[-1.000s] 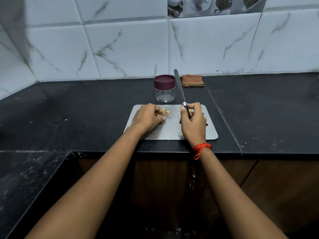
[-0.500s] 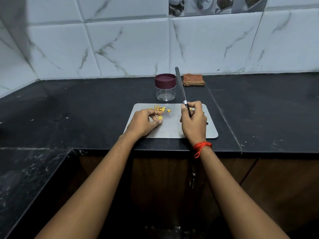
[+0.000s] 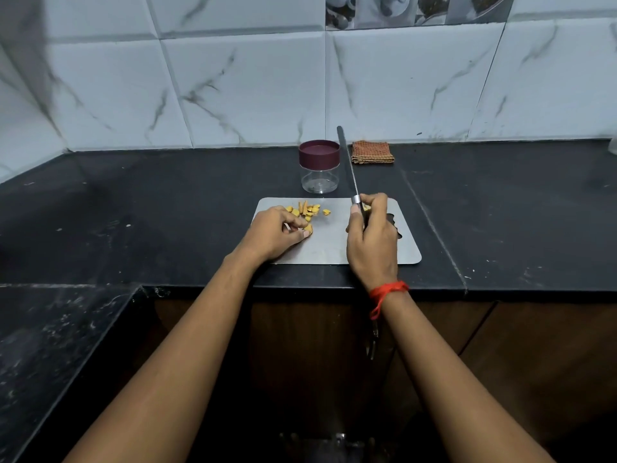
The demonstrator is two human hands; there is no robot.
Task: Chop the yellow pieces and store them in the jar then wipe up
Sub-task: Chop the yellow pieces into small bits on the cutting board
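Observation:
Several small yellow pieces (image 3: pixel 309 210) lie near the far left corner of a grey metal cutting board (image 3: pixel 329 245) on the black counter. My left hand (image 3: pixel 275 232) rests on the board beside them, its curled fingertips pinching one yellow piece (image 3: pixel 308 228). My right hand (image 3: pixel 372 240) grips the handle of a knife (image 3: pixel 347 165), whose blade points up and away over the board. A clear jar (image 3: pixel 320 167) with a closed maroon lid stands just behind the board.
A folded orange checked cloth (image 3: pixel 372 152) lies against the tiled wall, right of the jar. The black counter (image 3: pixel 150 208) wraps round to the left, and its front edge runs just under my wrists. Wooden cabinet doors sit below.
My left hand has drawn back toward me, uncovering the pile of yellow pieces, and now pinches one piece. My right hand and the knife have barely moved.

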